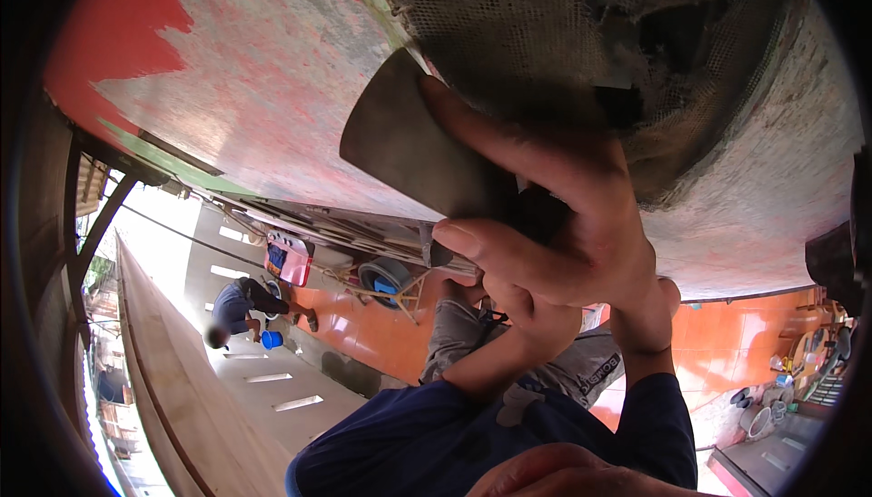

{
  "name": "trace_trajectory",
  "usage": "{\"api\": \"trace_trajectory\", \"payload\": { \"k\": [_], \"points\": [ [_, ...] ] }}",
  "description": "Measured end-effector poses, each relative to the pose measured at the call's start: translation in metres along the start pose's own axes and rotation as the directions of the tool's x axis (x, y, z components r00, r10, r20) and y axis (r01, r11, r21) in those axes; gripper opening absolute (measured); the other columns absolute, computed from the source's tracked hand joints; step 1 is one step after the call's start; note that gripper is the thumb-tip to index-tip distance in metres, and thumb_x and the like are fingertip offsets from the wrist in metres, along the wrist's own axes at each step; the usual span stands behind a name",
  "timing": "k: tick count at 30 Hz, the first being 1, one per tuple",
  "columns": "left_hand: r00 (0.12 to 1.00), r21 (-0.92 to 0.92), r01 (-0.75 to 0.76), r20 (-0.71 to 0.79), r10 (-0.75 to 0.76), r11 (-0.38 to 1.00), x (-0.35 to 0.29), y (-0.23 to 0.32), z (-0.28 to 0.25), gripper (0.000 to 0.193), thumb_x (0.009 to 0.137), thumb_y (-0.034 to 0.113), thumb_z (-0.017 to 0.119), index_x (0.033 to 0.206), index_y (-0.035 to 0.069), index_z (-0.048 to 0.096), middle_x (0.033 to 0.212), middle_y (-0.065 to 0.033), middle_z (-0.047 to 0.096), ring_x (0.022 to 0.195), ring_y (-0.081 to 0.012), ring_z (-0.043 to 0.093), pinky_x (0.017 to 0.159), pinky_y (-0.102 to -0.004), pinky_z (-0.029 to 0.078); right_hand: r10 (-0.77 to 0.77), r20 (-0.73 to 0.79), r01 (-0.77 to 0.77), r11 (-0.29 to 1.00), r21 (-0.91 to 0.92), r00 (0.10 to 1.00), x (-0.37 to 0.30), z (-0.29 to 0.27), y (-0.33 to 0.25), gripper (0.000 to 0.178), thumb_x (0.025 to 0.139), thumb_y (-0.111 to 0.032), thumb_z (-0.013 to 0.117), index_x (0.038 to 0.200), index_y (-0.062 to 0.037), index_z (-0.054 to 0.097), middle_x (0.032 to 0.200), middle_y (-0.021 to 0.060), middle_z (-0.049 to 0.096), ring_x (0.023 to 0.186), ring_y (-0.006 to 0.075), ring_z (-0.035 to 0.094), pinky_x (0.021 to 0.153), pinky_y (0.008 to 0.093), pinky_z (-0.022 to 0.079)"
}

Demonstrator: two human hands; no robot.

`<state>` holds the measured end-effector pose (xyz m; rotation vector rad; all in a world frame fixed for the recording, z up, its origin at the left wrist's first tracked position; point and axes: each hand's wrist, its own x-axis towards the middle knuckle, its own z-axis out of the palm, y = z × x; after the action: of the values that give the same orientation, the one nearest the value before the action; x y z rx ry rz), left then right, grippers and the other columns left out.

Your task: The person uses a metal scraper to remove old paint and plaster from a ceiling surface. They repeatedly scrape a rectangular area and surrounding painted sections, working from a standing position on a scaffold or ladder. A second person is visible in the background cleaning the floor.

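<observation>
Close in front of me, my right hand (581,215) grips a flat dark scraper blade (413,147). Its index finger lies stretched along the blade and the thumb presses from the other side. The blade's outer corner meets the edge between a patchy whitish-pink surface (272,52) and a dark mesh panel (509,15). That mesh is torn at upper right. My left hand (549,317) is raised just behind the right wrist; its fingers are mostly hidden, so I cannot tell what they hold.
Solid red paint (118,24) covers the surface's left end. Further off, a person (241,306) bends down beside a blue bucket (272,340). A pink and white appliance (289,259) and a grey tub (383,279) stand along the orange tiled floor (363,338).
</observation>
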<state>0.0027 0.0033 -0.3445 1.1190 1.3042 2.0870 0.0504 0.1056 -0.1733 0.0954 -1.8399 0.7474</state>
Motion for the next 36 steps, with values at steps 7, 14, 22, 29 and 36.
{"api": "trace_trajectory", "payload": {
  "k": [7,14,22,29,36],
  "points": [
    [0.985,-0.154,0.079,0.167,-0.053,0.985,-0.005,-0.017,-0.021,0.072,0.101,0.064,0.031,0.149,0.012,0.039,0.146,-0.0054,0.045,0.132,-0.0249,0.047,0.106,-0.041,0.043,-0.031,-0.027,0.031,0.999,0.017,0.999,0.0,0.0,0.002,0.06,0.073,-0.016,0.079,0.12,0.0173,0.062,0.107,0.0304,0.069,0.081,0.0298,0.07,0.076,0.0345,0.052],
    [0.932,-0.747,0.14,0.321,0.168,0.65,0.015,-0.005,-0.005,0.066,0.102,0.059,0.033,0.148,0.012,0.039,0.147,-0.0067,0.044,0.135,-0.0261,0.045,0.108,-0.0412,0.041,-0.036,-0.037,0.036,0.999,-0.005,0.999,0.004,0.0,0.0,0.06,0.071,-0.013,0.081,0.122,0.0138,0.063,0.092,0.0242,0.07,0.072,0.0277,0.068,0.07,0.0348,0.051],
    [0.977,0.568,-0.181,0.012,0.212,0.803,-0.002,-0.011,-0.016,0.053,0.106,0.044,0.039,0.145,0.01,0.041,0.144,-0.0061,0.047,0.132,-0.0206,0.046,0.105,-0.0389,0.042,0.045,-0.032,-0.049,0.992,-0.113,0.998,0.004,0.004,-0.011,0.057,0.08,-0.022,0.079,0.128,0.0024,0.059,0.076,0.018,0.058,0.066,0.0336,0.058,0.062,0.0444,0.046],
    [0.96,0.19,-0.263,-0.052,0.277,0.946,0.007,0.024,0.017,0.035,0.105,0.025,0.049,0.134,0.006,0.044,0.133,-0.0078,0.05,0.113,-0.0167,0.055,0.093,-0.0344,0.049,-0.047,-0.08,0.043,0.998,-0.046,0.996,0.009,-0.001,-0.007,0.058,0.075,-0.015,0.081,0.126,0.0057,0.063,0.083,0.0191,0.066,0.071,0.0299,0.064,0.066,0.0363,0.05],
    [0.957,-0.152,-0.288,-0.001,0.291,0.945,0.023,0.048,0.032,0.032,0.104,0.018,0.05,0.134,0.006,0.046,0.129,-0.0058,0.054,0.113,-0.0176,0.057,0.09,-0.0334,0.051,0.026,-0.05,-0.018,0.988,0.155,0.998,0.006,-0.002,-0.004,0.057,0.074,-0.01,0.079,0.126,0.0088,0.063,0.092,0.0215,0.07,0.078,0.0265,0.071,0.072,0.031,0.052]
  ]
}}
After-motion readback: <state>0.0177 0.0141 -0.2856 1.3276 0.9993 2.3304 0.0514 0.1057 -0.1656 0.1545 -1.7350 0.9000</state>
